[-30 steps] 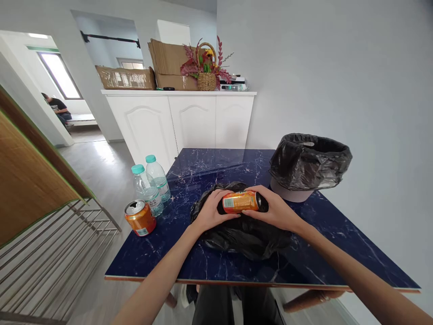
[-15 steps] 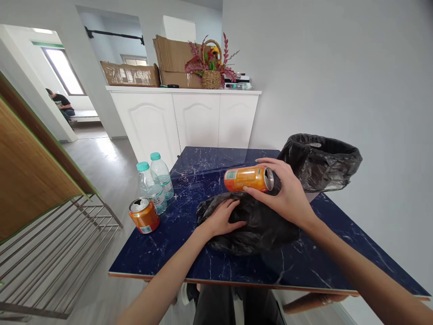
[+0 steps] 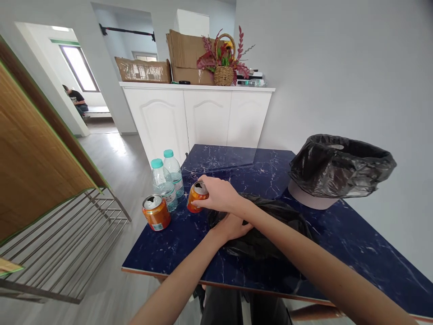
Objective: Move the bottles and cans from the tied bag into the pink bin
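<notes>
Since half a second ago, the orange can [image 3: 195, 195] has travelled leftward from above the black bag [image 3: 255, 247] to a spot just beside the bottles, and has turned from lying sideways to nearly upright. The right hand [image 3: 219, 194] carried it there, and now reaches across the left hand [image 3: 233, 227]. The right hand's fingers grasp the can from the side, thumb in front; the hand covers part of the can's right side, and whether its base already meets the surface [image 3: 264, 175] cannot be told.

The left hand lies on the bag, partly covered by the right wrist. Its fingertips are hard to make out against the black plastic, so I cannot tell whether they pinch it or merely rest there. The right forearm also hides a strip of the bag, and its contents do not show.

To the left stands a second can [image 3: 156, 214], upright, its opening dark. Behind it, the front bottle [image 3: 164, 183] overlaps part of the rear bottle [image 3: 174, 170]; their labels are too small to read fully. The lined bin [image 3: 340, 169] shows its rim, but its bottom is out of sight. The frame cuts off the surface's near right corner.
</notes>
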Action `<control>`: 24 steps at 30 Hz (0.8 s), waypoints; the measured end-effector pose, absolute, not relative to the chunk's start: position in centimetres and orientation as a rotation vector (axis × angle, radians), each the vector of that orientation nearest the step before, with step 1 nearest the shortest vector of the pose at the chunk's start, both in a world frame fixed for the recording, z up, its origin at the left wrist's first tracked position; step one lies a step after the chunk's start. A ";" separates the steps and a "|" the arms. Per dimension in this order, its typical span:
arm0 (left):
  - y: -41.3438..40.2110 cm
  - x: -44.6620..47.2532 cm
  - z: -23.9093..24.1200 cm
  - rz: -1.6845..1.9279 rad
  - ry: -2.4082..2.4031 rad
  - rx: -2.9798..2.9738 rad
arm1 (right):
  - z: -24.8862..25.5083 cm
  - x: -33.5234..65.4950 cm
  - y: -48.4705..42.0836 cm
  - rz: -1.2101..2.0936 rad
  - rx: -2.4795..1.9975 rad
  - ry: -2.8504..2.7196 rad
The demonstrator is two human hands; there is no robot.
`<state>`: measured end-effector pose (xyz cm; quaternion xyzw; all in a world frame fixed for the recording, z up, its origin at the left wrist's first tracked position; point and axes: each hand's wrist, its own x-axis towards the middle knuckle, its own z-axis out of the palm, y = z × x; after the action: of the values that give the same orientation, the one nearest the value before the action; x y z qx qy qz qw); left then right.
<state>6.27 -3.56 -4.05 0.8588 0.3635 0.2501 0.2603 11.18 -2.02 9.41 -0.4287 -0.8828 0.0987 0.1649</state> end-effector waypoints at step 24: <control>-3.6 6.1 -4.1 0.769 1.045 2.353 | 9.2 9.9 -3.0 0.342 -1.164 -2.338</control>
<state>6.09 -3.56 -4.12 0.8531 0.3788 0.2789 0.2255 9.89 -3.01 9.19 -0.4278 -0.8592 0.1255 0.2508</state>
